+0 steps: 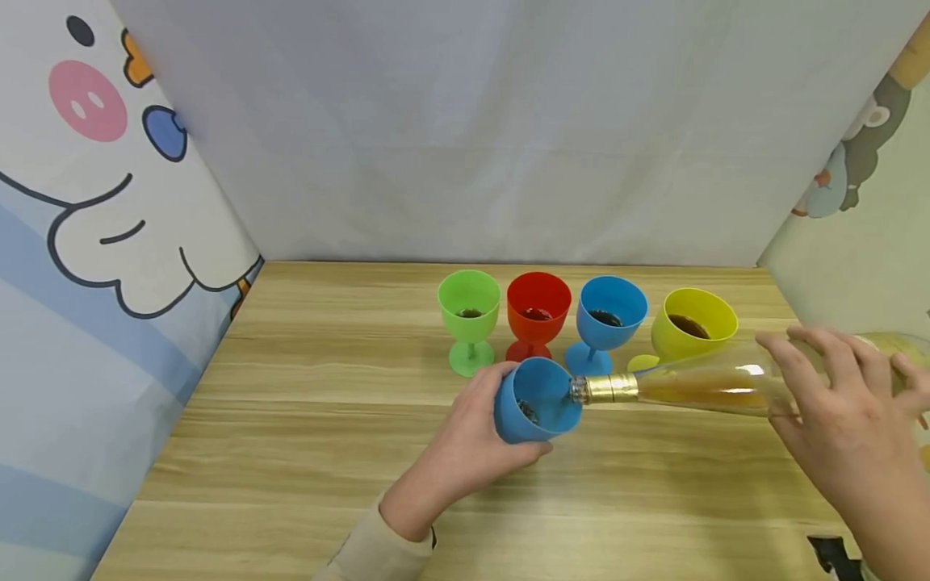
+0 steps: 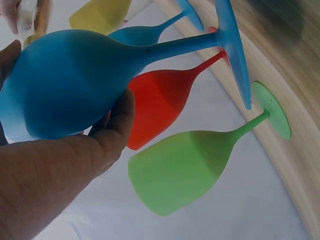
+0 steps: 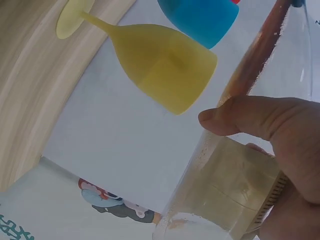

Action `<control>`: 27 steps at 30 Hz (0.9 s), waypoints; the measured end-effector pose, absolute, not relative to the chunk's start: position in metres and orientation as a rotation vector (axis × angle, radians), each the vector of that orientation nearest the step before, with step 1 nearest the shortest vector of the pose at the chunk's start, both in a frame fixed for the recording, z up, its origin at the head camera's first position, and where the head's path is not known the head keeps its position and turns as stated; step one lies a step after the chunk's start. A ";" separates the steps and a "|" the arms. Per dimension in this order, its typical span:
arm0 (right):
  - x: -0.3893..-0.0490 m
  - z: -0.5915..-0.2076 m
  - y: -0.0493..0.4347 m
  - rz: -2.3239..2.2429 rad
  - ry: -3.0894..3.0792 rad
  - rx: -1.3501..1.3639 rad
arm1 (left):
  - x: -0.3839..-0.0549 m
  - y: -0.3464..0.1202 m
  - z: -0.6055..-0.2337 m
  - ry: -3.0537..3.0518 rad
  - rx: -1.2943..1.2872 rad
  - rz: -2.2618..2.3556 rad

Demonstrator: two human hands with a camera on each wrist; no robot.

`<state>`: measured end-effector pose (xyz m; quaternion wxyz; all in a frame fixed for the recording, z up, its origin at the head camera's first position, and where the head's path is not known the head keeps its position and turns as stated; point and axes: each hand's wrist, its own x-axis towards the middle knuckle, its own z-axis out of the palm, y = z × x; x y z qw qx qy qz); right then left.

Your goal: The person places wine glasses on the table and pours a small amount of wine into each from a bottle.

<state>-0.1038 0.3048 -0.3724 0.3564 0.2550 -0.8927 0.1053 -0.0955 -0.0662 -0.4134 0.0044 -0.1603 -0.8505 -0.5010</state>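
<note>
My left hand [image 1: 468, 440] grips the bowl of a blue goblet [image 1: 512, 428], which is held above the table and has some dark liquid inside. In the left wrist view the goblet's stem [image 2: 182, 49] and foot stick out to the right. My right hand [image 1: 846, 403] holds a clear glass bottle [image 1: 715, 379] tipped nearly level, its gold-wrapped neck [image 1: 612, 388] pointing left. The bottle's mouth lies at the goblet's rim. Brown liquid runs along the inside of the bottle [image 3: 255, 55] in the right wrist view.
Behind the hands stand a green goblet [image 1: 469, 317], a red goblet [image 1: 539, 311], another blue goblet [image 1: 612, 311] and a yellow goblet [image 1: 693, 327], each with dark liquid. They stand on a wooden table [image 1: 312, 387]. A pale cloth [image 1: 465, 145] hangs behind it; a black-and-white object [image 1: 831, 557] lies at lower right.
</note>
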 end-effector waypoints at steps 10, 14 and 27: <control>-0.101 -0.387 0.305 0.326 -2.430 0.565 | -0.094 -0.069 -0.413 -2.642 -0.411 -1.662; -0.099 -0.394 0.301 0.383 -2.483 0.493 | -0.093 -0.071 -0.413 -2.582 -0.362 -1.742; -0.093 -0.406 0.305 0.682 -2.585 0.332 | -0.092 -0.088 -0.411 -2.415 -0.286 -1.777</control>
